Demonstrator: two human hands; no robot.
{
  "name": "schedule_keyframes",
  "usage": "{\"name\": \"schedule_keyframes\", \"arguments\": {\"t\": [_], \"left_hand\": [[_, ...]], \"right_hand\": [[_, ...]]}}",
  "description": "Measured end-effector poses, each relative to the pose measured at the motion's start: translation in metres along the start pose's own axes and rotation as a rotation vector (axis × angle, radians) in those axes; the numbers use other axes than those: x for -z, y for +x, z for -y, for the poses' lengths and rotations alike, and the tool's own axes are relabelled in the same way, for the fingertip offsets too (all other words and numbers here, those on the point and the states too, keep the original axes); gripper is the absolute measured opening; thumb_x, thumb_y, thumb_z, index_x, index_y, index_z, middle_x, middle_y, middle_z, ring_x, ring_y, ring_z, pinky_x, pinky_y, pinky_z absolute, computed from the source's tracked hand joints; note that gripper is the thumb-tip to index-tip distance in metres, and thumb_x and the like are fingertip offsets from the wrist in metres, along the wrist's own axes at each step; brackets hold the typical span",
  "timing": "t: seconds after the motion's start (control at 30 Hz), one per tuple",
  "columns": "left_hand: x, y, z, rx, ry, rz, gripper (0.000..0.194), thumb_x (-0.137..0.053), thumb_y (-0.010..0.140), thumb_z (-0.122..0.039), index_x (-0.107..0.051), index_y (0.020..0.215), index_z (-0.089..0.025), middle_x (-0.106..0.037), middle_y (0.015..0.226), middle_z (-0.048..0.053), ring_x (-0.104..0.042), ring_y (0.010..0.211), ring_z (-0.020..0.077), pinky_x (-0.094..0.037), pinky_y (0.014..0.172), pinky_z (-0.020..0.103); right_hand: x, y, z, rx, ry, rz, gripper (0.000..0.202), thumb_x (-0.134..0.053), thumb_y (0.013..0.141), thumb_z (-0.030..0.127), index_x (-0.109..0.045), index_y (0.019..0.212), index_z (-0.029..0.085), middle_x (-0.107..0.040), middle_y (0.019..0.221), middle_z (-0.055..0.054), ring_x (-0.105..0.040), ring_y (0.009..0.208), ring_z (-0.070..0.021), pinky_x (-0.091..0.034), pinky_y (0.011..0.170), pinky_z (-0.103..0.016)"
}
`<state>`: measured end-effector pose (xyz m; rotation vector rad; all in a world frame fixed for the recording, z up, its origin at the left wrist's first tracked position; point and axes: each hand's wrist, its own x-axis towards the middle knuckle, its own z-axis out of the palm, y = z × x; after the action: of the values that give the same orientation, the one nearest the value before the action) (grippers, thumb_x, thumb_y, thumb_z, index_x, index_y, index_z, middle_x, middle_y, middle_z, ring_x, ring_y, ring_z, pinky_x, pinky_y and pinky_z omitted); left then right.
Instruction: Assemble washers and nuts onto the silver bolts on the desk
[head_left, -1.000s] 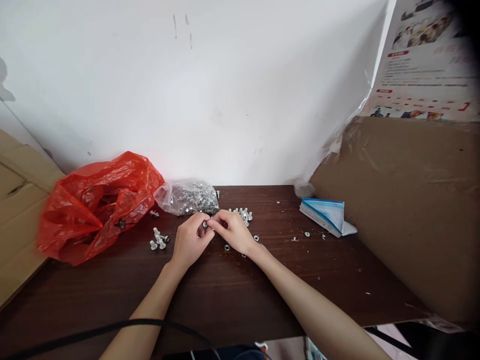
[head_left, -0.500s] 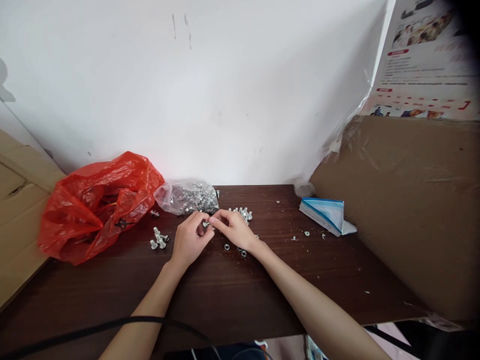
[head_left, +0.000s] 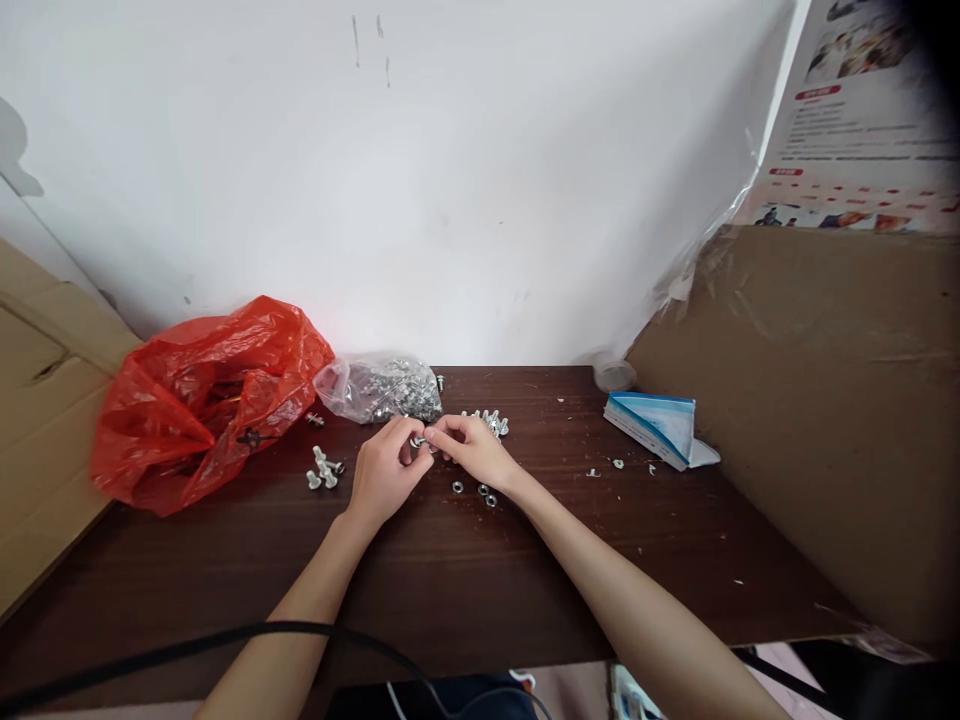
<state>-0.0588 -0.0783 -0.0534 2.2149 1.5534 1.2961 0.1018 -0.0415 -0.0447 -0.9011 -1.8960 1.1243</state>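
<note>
My left hand (head_left: pixel 384 468) and my right hand (head_left: pixel 474 449) meet over the table, fingertips pinched together. Between them a small shiny metal bolt (head_left: pixel 417 441) shows in part; the fingers cover the rest, and I cannot tell whether a nut is on it. Just behind my right hand stand several bolts (head_left: pixel 495 424) in a cluster. Hex nuts (head_left: pixel 457 487) lie loose on the tabletop, in front of my right hand and wrist. To the left of my left hand sits a small group of bolts (head_left: pixel 322 470), some upright and some tipped over.
A clear bag of metal hardware (head_left: pixel 382 388) lies against the wall, beside a crumpled red plastic bag (head_left: pixel 202 410). A blue-and-white packet (head_left: pixel 652 428) rests at the right, near the cardboard side (head_left: pixel 810 400). A black cable (head_left: pixel 285 627) crosses the near foreground.
The view has shifted slightly, so things appear a little further right and higher. Both hands keep their pinch on the small bolt, with only slight finger movement.
</note>
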Motion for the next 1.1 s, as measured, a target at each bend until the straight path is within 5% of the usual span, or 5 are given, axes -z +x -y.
{"name": "schedule_keyframes", "arguments": {"t": [0.17,0.37,0.5,1.1], "left_hand": [[0.0,-0.0001,-0.0006,-0.015,-0.008,-0.005,0.005,-0.055,0.077,-0.017,-0.054,0.08,-0.02,-0.046,0.064,-0.005,-0.042,0.054,0.0085,-0.034,0.054,0.021],[0.0003,-0.0004,-0.0012,-0.011,-0.001,-0.012,0.004,-0.055,0.078,-0.017,-0.053,0.081,-0.019,-0.046,0.065,-0.005,-0.041,0.053,0.0078,-0.034,0.054,0.021],[0.0001,-0.0007,-0.0008,-0.003,-0.003,-0.002,0.007,-0.056,0.077,-0.016,-0.054,0.081,-0.02,-0.046,0.065,-0.005,-0.042,0.053,0.0079,-0.034,0.054,0.02],[0.0008,-0.0002,-0.0027,0.002,0.016,-0.008,0.005,-0.054,0.077,-0.016,-0.054,0.08,-0.02,-0.047,0.064,-0.005,-0.042,0.053,0.0084,-0.034,0.054,0.021]], "right_hand": [[0.0018,0.0003,0.0015,0.069,0.121,-0.012,0.022,-0.066,0.078,0.038,-0.063,0.087,0.018,-0.063,0.085,-0.001,-0.054,0.072,-0.013,-0.042,0.066,-0.025],[0.002,-0.0004,0.0011,0.036,0.02,-0.012,0.025,-0.058,0.084,0.04,-0.064,0.076,0.016,-0.062,0.073,0.0,-0.052,0.068,-0.013,-0.04,0.065,-0.026],[0.0014,0.0009,-0.0009,0.053,0.144,-0.021,0.022,-0.066,0.076,0.036,-0.063,0.088,0.018,-0.063,0.087,-0.001,-0.055,0.075,-0.0138,-0.043,0.067,-0.026],[0.004,0.0013,-0.0011,0.015,0.305,0.026,0.019,-0.068,0.073,0.028,-0.063,0.089,0.019,-0.063,0.093,-0.002,-0.058,0.083,-0.0151,-0.045,0.077,-0.03]]}}
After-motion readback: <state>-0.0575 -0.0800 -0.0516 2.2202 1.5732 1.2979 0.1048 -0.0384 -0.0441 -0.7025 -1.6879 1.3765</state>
